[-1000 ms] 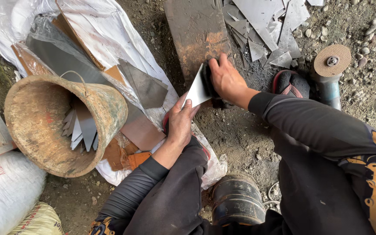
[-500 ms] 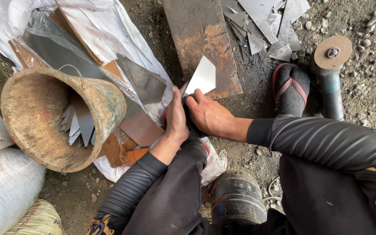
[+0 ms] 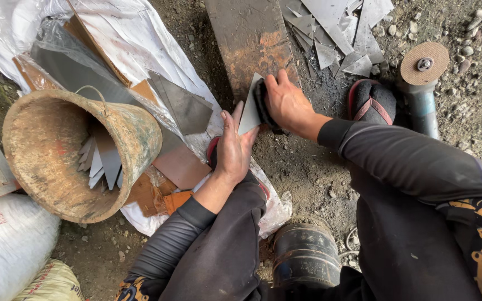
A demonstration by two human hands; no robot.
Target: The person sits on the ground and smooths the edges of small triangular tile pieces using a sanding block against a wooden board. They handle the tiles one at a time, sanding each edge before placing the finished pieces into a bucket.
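My left hand (image 3: 234,146) holds a small triangular grey metal piece (image 3: 249,110) by its lower edge, standing it against the rusty steel slab (image 3: 255,39). Pressed on the face of the piece is a dark cloth (image 3: 263,107), gripped by my right hand (image 3: 287,103). Both hands meet just in front of the slab, above the dirt ground. Part of the piece is hidden behind the cloth and my fingers.
A worn bucket (image 3: 57,159) lying on its side at left holds several cut metal pieces. White plastic sheeting (image 3: 135,33) carries metal sheets. Metal offcuts (image 3: 336,33) lie at top right, an angle grinder (image 3: 422,83) beside my sandalled foot (image 3: 372,103). A dark cylinder (image 3: 305,256) sits below.
My right hand has moved up onto the face of the metal piece with the cloth. One second ago it sat further right. The left hand stayed on the piece.
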